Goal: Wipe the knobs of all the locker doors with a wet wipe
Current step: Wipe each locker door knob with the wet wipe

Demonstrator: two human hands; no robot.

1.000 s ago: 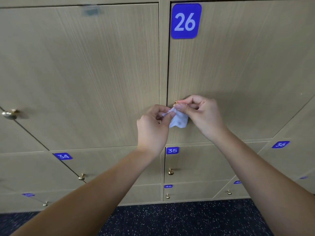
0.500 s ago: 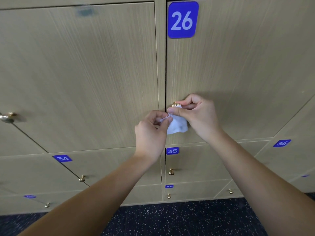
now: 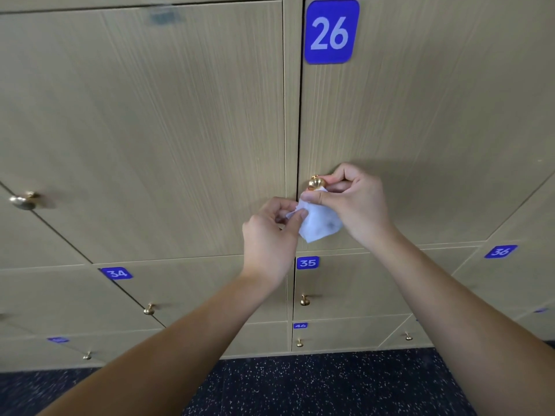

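Note:
The gold knob (image 3: pixel 316 183) of locker door 26 (image 3: pixel 420 121) shows just above my right hand's thumb. My right hand (image 3: pixel 351 202) pinches the top of a white wet wipe (image 3: pixel 318 225), which has a grey smudge and hangs right under the knob. My left hand (image 3: pixel 271 235) pinches the wipe's left corner between thumb and forefinger. Other gold knobs stand on the neighbouring door (image 3: pixel 24 199), on door 34 (image 3: pixel 148 309) and on door 35 (image 3: pixel 304 300).
Rows of light wooden locker doors fill the view, with blue number plates 26 (image 3: pixel 330 31), 34 (image 3: pixel 116 273), 35 (image 3: pixel 307 262) and 36 (image 3: pixel 500 251). Small knobs sit on the bottom row (image 3: pixel 299 343). Dark speckled floor (image 3: pixel 300 385) lies below.
The wipe has slid down off the knob, so the knob now shows bare above my right thumb. Both hands have sunk a little while still holding the wipe.

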